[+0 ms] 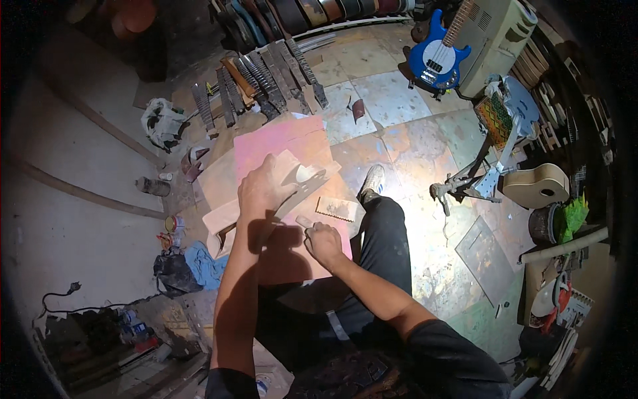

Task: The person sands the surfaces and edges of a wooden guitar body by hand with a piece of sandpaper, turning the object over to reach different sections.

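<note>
My left hand lies over a long, pale wooden piece, fingers bent over its far edge. The piece runs from lower left to upper right. Its right end is shaped like a guitar headstock, with small holes and a white patch. My right hand is closed just below it, and a short pale stub pokes out past the fingers; what exactly it is cannot be made out. Beneath both is a pink board over my lap. A small flat rectangle with a toothed edge rests beside my right hand.
Rasp-like dark toothed strips lie in a row ahead. A blue electric guitar stands at the far right, with a metal stand and an acoustic guitar body nearer. A blue cloth and a black bag sit left.
</note>
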`<state>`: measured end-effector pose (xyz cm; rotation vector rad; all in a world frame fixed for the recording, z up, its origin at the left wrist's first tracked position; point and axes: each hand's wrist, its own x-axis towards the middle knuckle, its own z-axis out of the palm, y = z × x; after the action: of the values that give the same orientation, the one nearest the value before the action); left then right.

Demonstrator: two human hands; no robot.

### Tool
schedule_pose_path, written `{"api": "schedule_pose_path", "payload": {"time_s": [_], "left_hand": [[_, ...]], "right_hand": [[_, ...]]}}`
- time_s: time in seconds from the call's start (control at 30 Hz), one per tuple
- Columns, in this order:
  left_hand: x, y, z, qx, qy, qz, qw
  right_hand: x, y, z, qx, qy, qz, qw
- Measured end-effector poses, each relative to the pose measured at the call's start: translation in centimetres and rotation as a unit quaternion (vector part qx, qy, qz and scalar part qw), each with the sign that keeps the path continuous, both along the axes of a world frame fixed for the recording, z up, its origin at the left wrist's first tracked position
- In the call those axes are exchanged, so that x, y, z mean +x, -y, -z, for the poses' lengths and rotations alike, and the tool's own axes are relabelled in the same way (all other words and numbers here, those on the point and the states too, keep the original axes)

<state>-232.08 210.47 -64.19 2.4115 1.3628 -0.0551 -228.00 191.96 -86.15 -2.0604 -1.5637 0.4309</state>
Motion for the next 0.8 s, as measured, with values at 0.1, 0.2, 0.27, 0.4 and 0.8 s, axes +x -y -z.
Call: {"api": "schedule_pose_path", "payload": {"time_s": [0.1,0.2,0.27,0.4,0.8], "left_hand": [[-0.2,-0.6,0.6,0.007,0.003,0.018,1.0],[-0.5,-1.4,1.3,0.011,0.025,0.032,0.999],[-0.5,-1.6,1.0,0.021,0.038,0.042,0.998],[-1.1,-1.6,1.1,0.014,0.047,0.051,0.998],[0.0,1.5,-0.2,0.011,0.028,0.09,0.995]], "right_hand": [[0.7,-0.2,-1.3,0.054,-0.092,0.026,0.994],[2.4,0.3,-3.2,0.033,-0.314,0.026,0.949],[4.1,-0.1,-3.7,-0.064,-0.43,0.054,0.899],[5.3,0.2,-8.2,-0.088,-0.745,0.156,0.643],[10.6,-2.4,-12.1,0.136,-0.251,0.1,0.953]]}}
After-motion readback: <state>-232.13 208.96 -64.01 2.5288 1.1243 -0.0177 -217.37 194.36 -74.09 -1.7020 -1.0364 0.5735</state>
